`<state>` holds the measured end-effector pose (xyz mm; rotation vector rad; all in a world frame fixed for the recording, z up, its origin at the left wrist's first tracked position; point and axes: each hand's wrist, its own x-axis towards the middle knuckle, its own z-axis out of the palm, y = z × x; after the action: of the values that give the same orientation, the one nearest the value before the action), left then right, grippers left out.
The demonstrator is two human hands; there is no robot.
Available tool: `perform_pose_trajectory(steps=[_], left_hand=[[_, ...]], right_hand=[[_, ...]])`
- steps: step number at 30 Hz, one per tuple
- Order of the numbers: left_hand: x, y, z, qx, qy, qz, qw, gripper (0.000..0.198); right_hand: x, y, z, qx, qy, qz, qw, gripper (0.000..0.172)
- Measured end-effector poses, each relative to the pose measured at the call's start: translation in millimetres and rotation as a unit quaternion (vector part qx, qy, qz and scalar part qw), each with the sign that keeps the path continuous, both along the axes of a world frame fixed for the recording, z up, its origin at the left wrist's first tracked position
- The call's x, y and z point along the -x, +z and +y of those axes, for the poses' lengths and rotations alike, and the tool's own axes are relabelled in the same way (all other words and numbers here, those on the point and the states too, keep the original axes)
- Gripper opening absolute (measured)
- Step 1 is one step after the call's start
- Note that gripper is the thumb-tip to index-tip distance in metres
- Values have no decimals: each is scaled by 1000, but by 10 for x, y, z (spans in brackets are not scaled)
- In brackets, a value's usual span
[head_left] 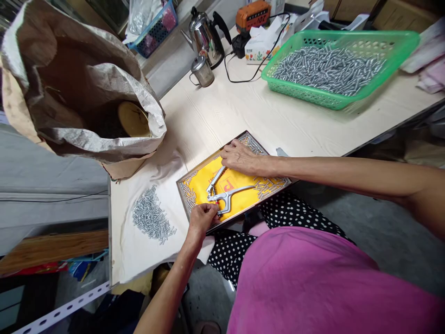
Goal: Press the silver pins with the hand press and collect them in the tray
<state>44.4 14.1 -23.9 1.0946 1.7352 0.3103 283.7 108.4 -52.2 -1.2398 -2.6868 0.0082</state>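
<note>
A pair of silver spring-loaded hand pliers (227,198) lies over a shallow tray (181,192) with a yellow printed lining (201,178). My right hand (239,158) is closed over the end of its upper handle, which disappears under my fingers; the lower handle stretches free to the right. At the jaw end, beside a small red part, my left hand (203,217) has thumb and fingers pinched together. What sits in that pinch is too small to make out. Small metal pins (267,185) lie along the tray's right, far and left sides.
Left of the tray, a pile of metal pins (151,215) rests on white cloth (130,260). A large open sack (135,160) stands beyond it. A green basket (333,102) of similar pieces, a kettle (205,39), a metal cup (202,73) and an orange battery (253,15) are farther back.
</note>
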Motion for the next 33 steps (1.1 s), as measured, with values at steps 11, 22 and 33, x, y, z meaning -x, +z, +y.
perform_pose_trajectory(steps=[11,22,33], left_hand=[[52,-38,-52,-22,-8,-6,1000,26],[48,13,-110,-52,-29,45,997,32],[-389,4,171,-360,-406,262,798,52]], right_hand=[[-98,-29,-414,48,38,26,998,70],[-105,20,-622,63,25,39,997,78],[123,103,-634,31,53,90,994,47]])
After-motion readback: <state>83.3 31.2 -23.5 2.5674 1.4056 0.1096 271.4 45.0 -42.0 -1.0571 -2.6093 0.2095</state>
